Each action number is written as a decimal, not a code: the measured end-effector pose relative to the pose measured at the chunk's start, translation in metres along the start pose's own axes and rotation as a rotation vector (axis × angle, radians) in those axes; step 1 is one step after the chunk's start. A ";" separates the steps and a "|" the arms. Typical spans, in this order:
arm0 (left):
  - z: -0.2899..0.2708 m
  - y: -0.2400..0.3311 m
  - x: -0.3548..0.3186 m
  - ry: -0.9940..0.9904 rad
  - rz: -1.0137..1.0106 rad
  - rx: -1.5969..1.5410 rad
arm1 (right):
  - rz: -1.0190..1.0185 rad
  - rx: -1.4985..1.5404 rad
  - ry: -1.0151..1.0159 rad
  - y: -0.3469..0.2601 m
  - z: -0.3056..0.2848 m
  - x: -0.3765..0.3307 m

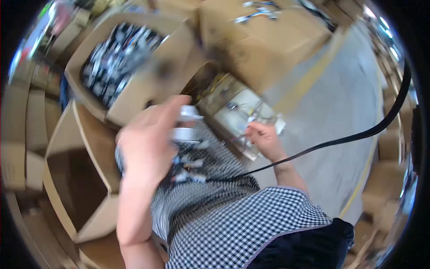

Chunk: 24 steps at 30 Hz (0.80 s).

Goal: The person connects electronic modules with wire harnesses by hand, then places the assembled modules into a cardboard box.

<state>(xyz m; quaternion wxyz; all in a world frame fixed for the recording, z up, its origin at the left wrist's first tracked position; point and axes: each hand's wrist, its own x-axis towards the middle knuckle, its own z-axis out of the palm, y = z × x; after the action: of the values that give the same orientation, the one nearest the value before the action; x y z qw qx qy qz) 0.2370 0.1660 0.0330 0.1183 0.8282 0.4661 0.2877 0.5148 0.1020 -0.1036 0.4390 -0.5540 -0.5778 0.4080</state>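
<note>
My right hand is closed in a pinch on a thin cable, over an open carton with a pale inside. White connectors and loose thin wires show around its fingertips. My left hand is raised on the left and smeared by motion. One finger stretches toward the upper right; the others are hidden or blurred. Close beside it is a white piece, and I cannot tell whether the hand touches it. Several small dark and white parts lie on the checked apron over my lap.
A large carton full of dark and white small parts stands at the far left. Nearer is an open carton. A closed carton at the back bears loose cables. A black cable crosses the grey floor at right.
</note>
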 end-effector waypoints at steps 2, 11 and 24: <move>-0.014 0.002 0.044 0.234 0.128 -0.281 | 0.032 0.007 0.020 0.008 0.004 0.002; -0.009 0.042 0.302 0.558 0.222 0.056 | -0.121 -0.138 0.059 -0.005 0.020 -0.008; -0.043 -0.023 0.131 0.366 0.397 0.423 | -0.065 -0.079 -0.014 -0.002 0.026 -0.010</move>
<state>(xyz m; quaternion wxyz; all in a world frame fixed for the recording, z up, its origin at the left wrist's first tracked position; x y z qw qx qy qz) 0.2478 0.2852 0.1042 -0.1999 0.8437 0.3585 0.3460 0.4891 0.0927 -0.1093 0.4256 -0.5488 -0.6146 0.3742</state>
